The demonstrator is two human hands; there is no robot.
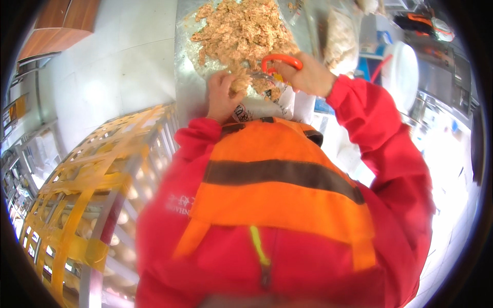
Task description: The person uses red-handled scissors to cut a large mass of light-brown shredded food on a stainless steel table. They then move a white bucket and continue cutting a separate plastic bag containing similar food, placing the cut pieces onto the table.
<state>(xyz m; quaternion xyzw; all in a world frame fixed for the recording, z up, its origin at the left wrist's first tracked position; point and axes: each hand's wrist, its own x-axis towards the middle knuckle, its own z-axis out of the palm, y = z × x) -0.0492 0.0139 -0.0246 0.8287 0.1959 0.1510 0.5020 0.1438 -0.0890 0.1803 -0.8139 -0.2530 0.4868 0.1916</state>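
Observation:
A large heap of brown, crumbly food pieces (246,32) lies on clear plastic on a metal worktop (184,57) at the top. My left hand (222,94) grips a lump of the food (240,82) at the near edge of the heap. In my right hand (308,75) is a pair of scissors with red handles (283,58), the blades pointing towards that lump. Smaller bits of food (265,87) lie just under the blades, on a printed plastic bag (285,101). Whether the blades touch the lump is blurred.
A rack wrapped in yellow tape (73,215) stands at the left, close by my left arm. Right of the heap lies a filled clear bag (341,42), with a white round container (402,77) beyond it. Wooden cabinets (57,29) are at the upper left.

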